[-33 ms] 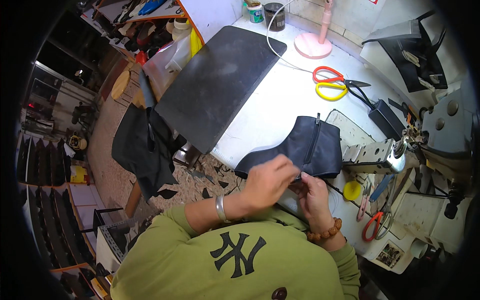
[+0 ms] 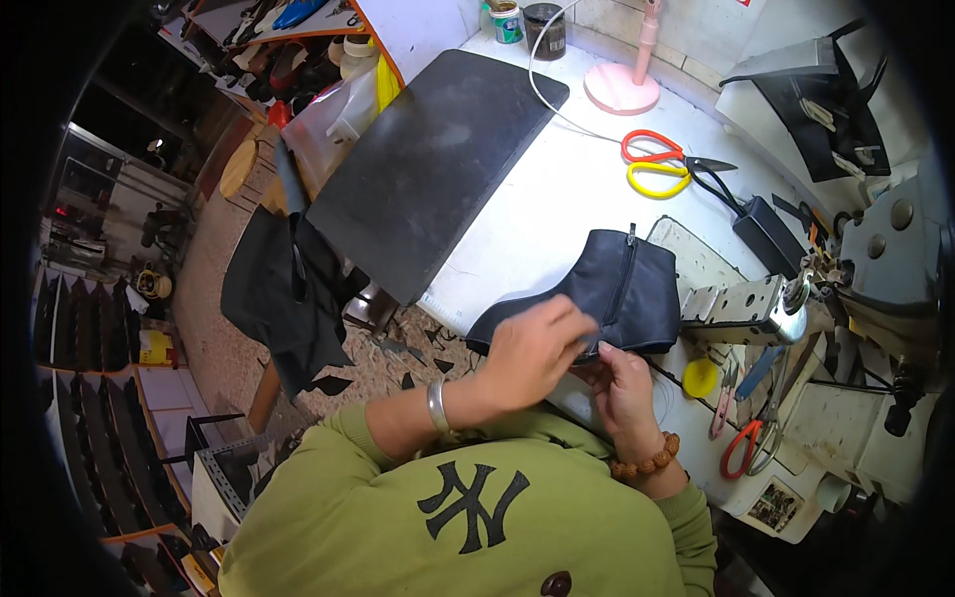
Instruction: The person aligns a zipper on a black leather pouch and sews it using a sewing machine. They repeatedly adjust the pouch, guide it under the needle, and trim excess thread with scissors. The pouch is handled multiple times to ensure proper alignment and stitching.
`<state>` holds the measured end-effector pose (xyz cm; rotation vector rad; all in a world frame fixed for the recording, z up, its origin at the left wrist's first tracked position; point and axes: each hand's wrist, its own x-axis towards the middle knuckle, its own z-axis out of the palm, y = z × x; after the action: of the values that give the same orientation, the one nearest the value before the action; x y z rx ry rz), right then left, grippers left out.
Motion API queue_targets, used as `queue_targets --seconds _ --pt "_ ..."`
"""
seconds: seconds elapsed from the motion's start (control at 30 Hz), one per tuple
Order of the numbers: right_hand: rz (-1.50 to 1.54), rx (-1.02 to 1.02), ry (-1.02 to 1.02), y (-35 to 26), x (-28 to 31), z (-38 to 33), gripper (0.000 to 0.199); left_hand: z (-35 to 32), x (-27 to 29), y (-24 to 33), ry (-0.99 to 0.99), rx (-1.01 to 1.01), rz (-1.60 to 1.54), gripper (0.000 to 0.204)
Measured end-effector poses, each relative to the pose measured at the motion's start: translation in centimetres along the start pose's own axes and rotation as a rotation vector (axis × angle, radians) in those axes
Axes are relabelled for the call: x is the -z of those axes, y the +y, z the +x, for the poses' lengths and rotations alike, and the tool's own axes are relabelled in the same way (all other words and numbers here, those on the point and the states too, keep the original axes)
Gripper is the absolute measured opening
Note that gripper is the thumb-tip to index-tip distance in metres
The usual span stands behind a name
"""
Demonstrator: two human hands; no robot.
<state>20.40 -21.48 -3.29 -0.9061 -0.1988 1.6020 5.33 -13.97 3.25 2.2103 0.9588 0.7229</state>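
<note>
A dark ankle boot (image 2: 582, 289) with a side zip lies on the white worktop, its toe pointing left. My right hand (image 2: 625, 390) is closed on the boot's near lower edge, thumb on top and fingers partly hidden beneath. Over the near side of the boot is my left hand (image 2: 537, 350), its fingers curled together and the tips slightly blurred. Whatever those fingertips pinch, if anything, is too small to make out. The boot's sole is mostly hidden by both hands.
Right of the boot stands a sewing machine arm (image 2: 746, 310). Beyond lie red-and-yellow-handled scissors (image 2: 662, 169); a black board (image 2: 438, 169) covers the worktop's left. Red-handled scissors (image 2: 741, 450) and a yellow disc (image 2: 699, 378) are at the right. Black material (image 2: 279, 289) hangs left.
My left hand has shifted slightly up at the boot, its fingertips blurred. The right hand and the boot stay in place.
</note>
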Motion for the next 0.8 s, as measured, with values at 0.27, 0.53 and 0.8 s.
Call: queue_targets --seconds 0.27,0.53,0.8 --pt "-0.08 0.069 0.082 -0.6 -1.2 0.7 0.028 3.6 -0.8 -1.3 -0.194 0.063 0.039 0.018" --pt "-0.254 0.187 0.093 -1.0 -1.9 0.9 0.036 3.6 -0.8 -1.4 -0.177 -0.042 0.178 0.011" --pt "-0.347 0.229 0.071 -1.2 -2.1 1.0 0.033 4.8 -0.8 -0.6 -0.241 -0.152 0.272 0.01"
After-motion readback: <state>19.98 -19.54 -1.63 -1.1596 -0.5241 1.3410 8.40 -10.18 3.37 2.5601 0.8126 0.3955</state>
